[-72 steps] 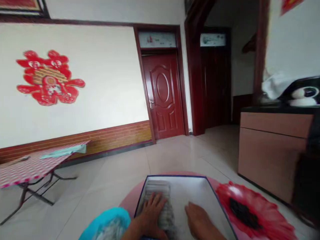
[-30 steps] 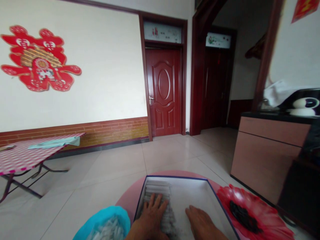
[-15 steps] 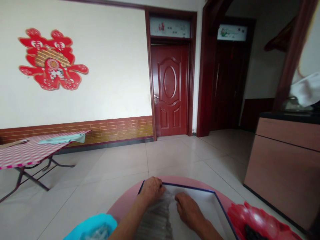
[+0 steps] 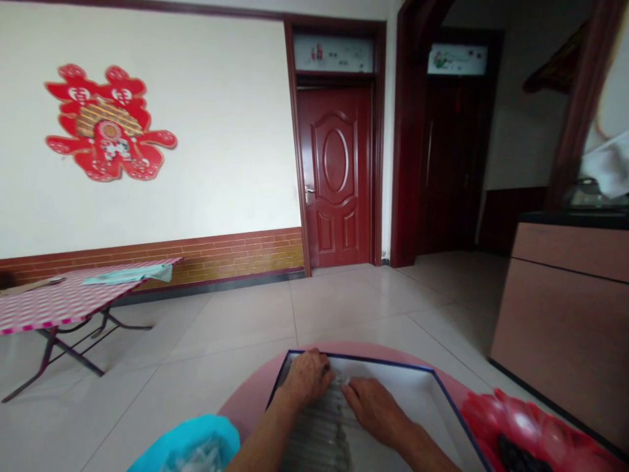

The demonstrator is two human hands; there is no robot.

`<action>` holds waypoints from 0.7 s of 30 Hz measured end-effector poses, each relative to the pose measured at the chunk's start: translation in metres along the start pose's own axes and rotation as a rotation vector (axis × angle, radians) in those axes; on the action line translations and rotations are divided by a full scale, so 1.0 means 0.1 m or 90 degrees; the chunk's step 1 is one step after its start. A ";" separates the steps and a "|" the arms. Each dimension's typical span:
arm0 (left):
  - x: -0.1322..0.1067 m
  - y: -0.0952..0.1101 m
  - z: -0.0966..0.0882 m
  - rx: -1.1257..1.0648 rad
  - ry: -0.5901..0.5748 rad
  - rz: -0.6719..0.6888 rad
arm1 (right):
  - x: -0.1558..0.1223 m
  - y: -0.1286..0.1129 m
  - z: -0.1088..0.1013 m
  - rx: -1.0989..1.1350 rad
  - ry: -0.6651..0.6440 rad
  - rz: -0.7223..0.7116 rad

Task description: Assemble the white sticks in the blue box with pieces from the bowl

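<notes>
A shallow box [image 4: 423, 388] with a white inside and a dark blue rim lies before me on a round pink surface [image 4: 255, 393]. Its left part holds a row of thin, clear, stick-like pieces [image 4: 314, 440], packed side by side. Over the box's far left part is my left hand [image 4: 308, 379], its fingers curled closed. My right hand [image 4: 376, 408] faces it, thumb and forefinger pinched close to the left fingertips. Something small and clear [image 4: 340, 379] shows between the two hands; its kind is too blurred to tell.
A bright blue bag or basin [image 4: 184, 436] with clear pieces stands at the left. On the right is a red plastic bag [image 4: 521, 426] with something dark in it. Farther off are a checked folding table [image 4: 83, 295] and a pinkish cabinet [image 4: 565, 308].
My right fingertips have come closer to my left hand, and a clear bit now shows between them. The view has turned slightly, shifting the scene a little to the right.
</notes>
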State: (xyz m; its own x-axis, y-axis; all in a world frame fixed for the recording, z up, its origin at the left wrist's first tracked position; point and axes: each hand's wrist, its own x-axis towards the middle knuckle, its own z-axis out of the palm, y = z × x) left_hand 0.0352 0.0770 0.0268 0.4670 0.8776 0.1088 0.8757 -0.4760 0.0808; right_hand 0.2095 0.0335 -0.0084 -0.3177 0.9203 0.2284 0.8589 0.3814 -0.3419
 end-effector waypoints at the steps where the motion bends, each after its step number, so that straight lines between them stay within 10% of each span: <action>1: 0.00 0.00 0.01 0.003 0.002 -0.003 | -0.01 -0.04 -0.05 0.027 -0.018 -0.005; 10: -0.01 -0.01 0.04 -0.028 0.018 -0.025 | -0.08 -0.12 -0.12 0.114 -0.132 -0.028; 21: -0.02 0.00 0.02 -0.045 0.030 -0.026 | -0.04 -0.08 -0.07 0.165 -0.043 -0.065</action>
State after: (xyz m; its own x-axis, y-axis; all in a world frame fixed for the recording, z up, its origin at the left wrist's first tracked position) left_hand 0.0348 0.0749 0.0249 0.4228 0.8938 0.1496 0.8824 -0.4437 0.1564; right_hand 0.2066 0.0262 -0.0004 -0.4314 0.8762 0.2150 0.6924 0.4743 -0.5437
